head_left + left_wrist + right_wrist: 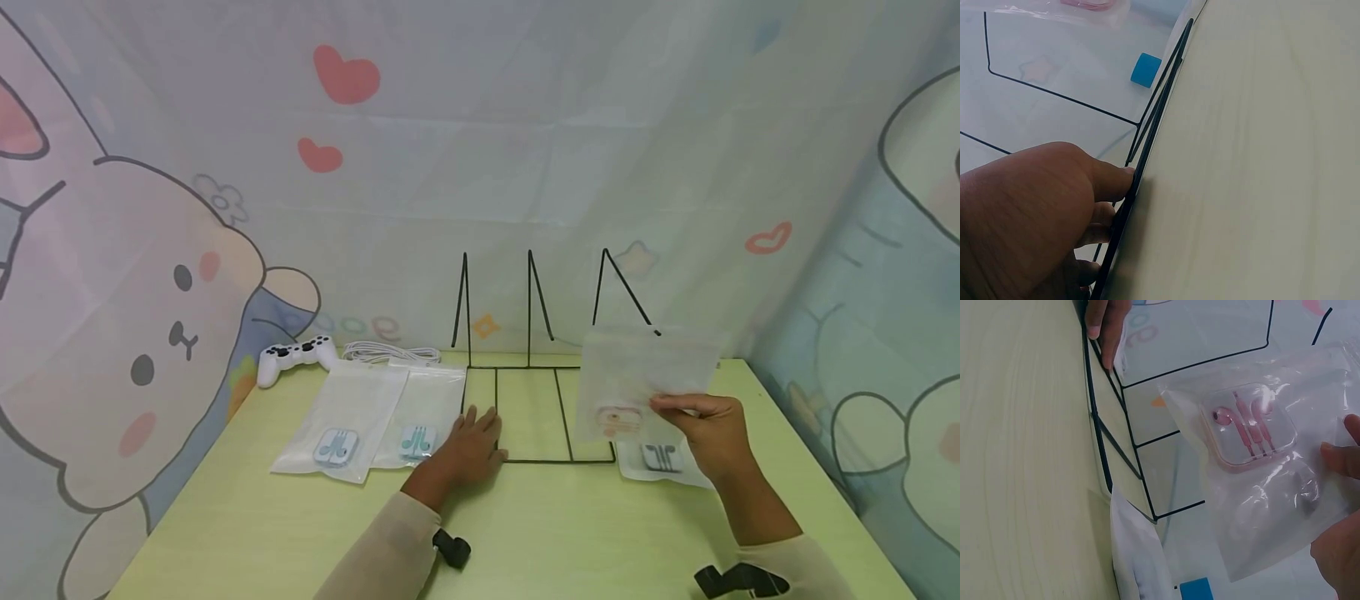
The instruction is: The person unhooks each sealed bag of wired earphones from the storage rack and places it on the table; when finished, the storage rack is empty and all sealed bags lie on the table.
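My right hand (708,429) pinches a clear zip bag (648,362) by its right side, near the right prong of a black wire display rack (558,460). Inside the bag, pink earphones (1244,425) sit in a clear case at the lower end. The prong's tip meets the bag's top edge; whether it passes through the bag I cannot tell. My left hand (468,450) rests with spread fingers on the left side of the rack's base, its fingertips touching the wire in the left wrist view. Partly behind the held bag lies another bag with dark earphones (662,457).
Left of the rack lie two bags, one with blue-white earphones (336,447), one with teal earphones (417,442). Behind them are a white game controller (297,357) and a coiled white cable (390,352). A printed cloth (480,167) hangs behind the table.
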{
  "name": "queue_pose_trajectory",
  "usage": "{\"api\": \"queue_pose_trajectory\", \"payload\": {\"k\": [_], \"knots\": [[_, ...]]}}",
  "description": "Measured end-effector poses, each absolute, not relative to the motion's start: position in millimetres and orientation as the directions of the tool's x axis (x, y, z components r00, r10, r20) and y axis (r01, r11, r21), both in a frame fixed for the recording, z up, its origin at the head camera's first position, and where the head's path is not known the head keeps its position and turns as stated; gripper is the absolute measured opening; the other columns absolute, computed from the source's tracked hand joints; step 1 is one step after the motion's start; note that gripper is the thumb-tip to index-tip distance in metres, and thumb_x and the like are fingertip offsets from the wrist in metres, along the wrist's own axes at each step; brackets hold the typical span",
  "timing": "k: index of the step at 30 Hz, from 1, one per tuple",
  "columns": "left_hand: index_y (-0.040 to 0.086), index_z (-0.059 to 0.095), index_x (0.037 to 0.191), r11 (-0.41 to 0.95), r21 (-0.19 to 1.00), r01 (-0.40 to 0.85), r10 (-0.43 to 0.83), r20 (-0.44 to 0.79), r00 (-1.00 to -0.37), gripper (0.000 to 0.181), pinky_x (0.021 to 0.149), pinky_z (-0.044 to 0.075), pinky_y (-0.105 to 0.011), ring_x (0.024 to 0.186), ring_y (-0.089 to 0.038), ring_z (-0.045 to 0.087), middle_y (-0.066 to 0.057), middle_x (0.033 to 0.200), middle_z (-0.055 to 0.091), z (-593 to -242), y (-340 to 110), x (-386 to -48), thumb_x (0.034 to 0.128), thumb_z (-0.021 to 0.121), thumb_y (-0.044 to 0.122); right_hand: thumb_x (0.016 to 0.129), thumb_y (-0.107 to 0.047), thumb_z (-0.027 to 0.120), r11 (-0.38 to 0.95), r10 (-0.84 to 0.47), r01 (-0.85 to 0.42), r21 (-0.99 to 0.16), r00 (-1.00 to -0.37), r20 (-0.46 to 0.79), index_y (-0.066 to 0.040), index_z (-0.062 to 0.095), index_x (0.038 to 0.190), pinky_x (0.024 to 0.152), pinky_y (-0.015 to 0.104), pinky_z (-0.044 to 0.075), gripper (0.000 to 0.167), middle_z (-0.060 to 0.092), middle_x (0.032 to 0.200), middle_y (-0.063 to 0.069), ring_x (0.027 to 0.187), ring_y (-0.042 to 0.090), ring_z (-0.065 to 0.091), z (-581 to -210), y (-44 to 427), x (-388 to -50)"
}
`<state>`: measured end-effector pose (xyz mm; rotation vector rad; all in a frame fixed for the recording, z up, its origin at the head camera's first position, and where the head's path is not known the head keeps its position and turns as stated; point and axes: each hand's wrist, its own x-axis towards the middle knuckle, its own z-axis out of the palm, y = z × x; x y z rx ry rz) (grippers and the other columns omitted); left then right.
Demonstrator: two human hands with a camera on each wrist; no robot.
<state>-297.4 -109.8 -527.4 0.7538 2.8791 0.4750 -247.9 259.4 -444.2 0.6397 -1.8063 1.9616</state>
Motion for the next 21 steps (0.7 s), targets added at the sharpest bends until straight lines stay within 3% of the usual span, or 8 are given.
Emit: {"api": "queue_pose_trajectory", "payload": {"k": [5,12,21], "knots": [[0.002,0.036,0.17,0.827,0.344,0.445,0.49,-0.053,-0.87,0.067,0.137,0.02,-0.063,0.169,-0.05,0.018,-0.018,0.18,0.03,-525.9,-110.7,-295.2,0.1148,0.049,0.038,0.086,0.033,0.064,-0.112,-0.025,-0.586,-0.803,-0.806,0.591,0.011,0.083,0.093,0.084,0.02,0.064,0.03,0.086,0.096,-0.003,0.092,0.007,0.083,-446.7,260.0,-248.1],[0.001,0.037,0.169,0.827,0.345,0.443,0.487,-0.046,-0.872,0.066,0.136,0.021,-0.063,0.169,-0.05,0.019,-0.018,0.18,0.031,-527.8,-110.5,-294.7,0.1143,0.05,0.036,0.088,0.037,0.058,-0.243,-0.071,-0.622,-0.745,-0.754,0.653,0.018,0.08,0.096,0.089,0.024,0.065,0.03,0.086,0.102,0.007,0.098,0.015,0.084,-452.9,261.9,-249.5],[0.001,0.037,0.169,0.826,0.342,0.447,0.49,-0.046,-0.87,0.066,0.136,0.021,-0.063,0.169,-0.051,0.019,-0.018,0.18,0.031,-526.5,-110.3,-295.4,0.1148,0.048,0.037,0.087,0.037,0.059,-0.21,-0.054,-0.636,-0.743,-0.751,0.658,0.018,0.08,0.093,0.087,0.023,0.065,0.028,0.086,0.099,0.005,0.096,0.013,0.084,-448.9,260.9,-246.9]]}}
